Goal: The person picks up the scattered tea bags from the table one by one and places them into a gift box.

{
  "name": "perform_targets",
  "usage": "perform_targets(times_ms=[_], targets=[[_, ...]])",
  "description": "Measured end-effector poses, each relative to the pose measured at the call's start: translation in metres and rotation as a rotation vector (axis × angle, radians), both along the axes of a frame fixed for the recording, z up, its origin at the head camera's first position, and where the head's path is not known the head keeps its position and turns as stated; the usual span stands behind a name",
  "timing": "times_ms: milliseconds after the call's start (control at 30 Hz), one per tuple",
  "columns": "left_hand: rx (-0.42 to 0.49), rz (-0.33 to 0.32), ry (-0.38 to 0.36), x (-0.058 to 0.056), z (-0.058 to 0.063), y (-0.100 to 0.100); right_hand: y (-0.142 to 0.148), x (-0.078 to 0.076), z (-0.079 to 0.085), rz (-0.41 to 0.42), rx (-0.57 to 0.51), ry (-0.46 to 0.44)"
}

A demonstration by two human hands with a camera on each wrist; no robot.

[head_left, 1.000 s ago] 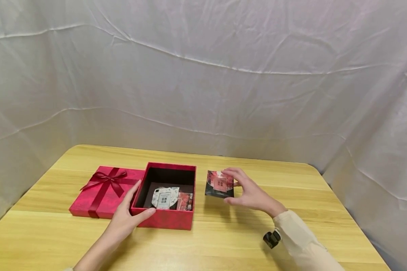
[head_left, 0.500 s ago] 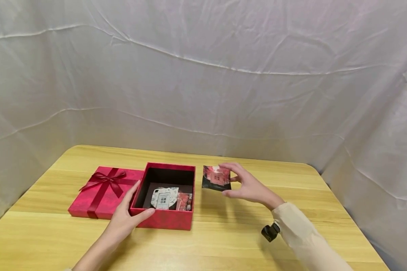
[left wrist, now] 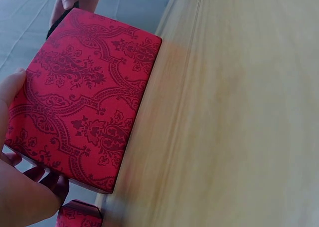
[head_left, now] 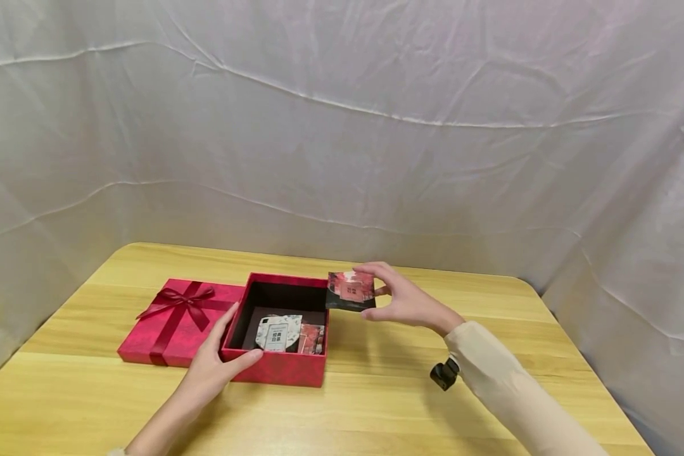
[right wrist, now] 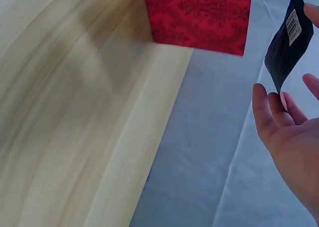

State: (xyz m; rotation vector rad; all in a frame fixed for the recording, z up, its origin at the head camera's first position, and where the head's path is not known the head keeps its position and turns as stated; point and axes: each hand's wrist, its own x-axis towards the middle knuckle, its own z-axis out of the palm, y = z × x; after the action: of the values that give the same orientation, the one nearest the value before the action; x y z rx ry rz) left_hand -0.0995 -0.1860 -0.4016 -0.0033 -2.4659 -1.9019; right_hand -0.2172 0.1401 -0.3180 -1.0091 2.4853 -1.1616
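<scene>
In the head view my left hand (head_left: 209,360) grips the near left corner of an open red gift box (head_left: 279,369), thumb at the front rim and fingers along the left side. The left wrist view shows the box's patterned red wall (left wrist: 84,97) between thumb and fingers. My right hand (head_left: 405,303) pinches a square red-and-black tea packet (head_left: 350,291) by its edges, raised above the table and overlapping the box's right rim. Its dark back with a barcode label (right wrist: 294,27) faces the right wrist camera. Inside the box lie a white patterned tea packet (head_left: 279,333) and a red one (head_left: 310,339).
The red box lid (head_left: 177,323), tied with a dark red ribbon bow (head_left: 188,303), lies left of the box on the wooden table (head_left: 376,405). Behind the table hangs a pale cloth (head_left: 342,158). A small black device (head_left: 444,373) is on the right wrist.
My right hand has carried the red-and-black tea packet left and slightly away from me, from beside the box to its right rim. The left hand and box have stayed in place.
</scene>
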Motion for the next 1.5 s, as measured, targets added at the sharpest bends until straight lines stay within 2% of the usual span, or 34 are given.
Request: perform_targets(times_ms=[400,600,933,1500], targets=[[-0.011,-0.004,-0.011,-0.001,0.000,0.002,-0.030,-0.004,0.001,0.067,-0.003,-0.130],[-0.008,-0.005,-0.023,-0.002,0.001,0.002,-0.045,-0.002,0.003,0.131,0.020,-0.101],[-0.025,-0.007,-0.015,-0.002,0.000,0.001,-0.066,0.000,0.013,0.160,0.067,-0.074],[-0.048,-0.011,-0.022,-0.001,0.003,0.000,-0.085,-0.005,0.018,0.131,0.190,-0.009]])
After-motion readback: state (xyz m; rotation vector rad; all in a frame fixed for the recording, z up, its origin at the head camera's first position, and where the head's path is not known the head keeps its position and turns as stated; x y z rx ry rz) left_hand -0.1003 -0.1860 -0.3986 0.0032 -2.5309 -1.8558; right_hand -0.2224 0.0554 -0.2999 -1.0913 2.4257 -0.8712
